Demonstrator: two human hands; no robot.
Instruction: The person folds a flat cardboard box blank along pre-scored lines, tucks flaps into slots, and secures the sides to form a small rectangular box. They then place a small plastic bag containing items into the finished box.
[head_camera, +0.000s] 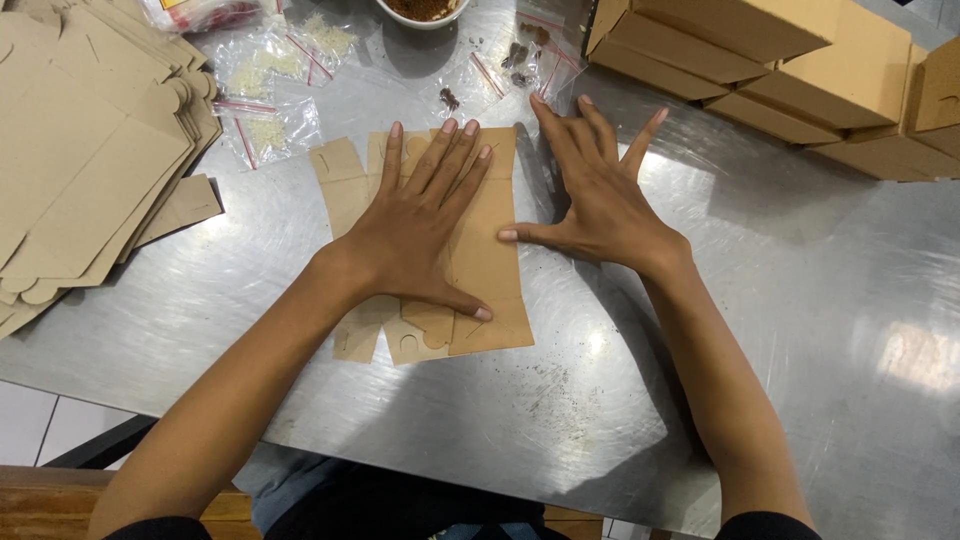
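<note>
A flat brown cardboard box blank (495, 270) lies on the steel table (760, 330) in front of me. My left hand (420, 225) presses flat on it, fingers spread and pointing away, thumb near its lower right. My right hand (590, 195) rests palm down on the bare metal just right of the blank, fingers splayed, with its thumb tip touching the blank's right edge. Neither hand grips anything.
A stack of flat cardboard blanks (80, 150) covers the table's left. Assembled brown boxes (800, 70) are piled at the back right. Several small clear zip bags (270, 110) with spices lie at the back, beside a white bowl (420, 12) of brown powder.
</note>
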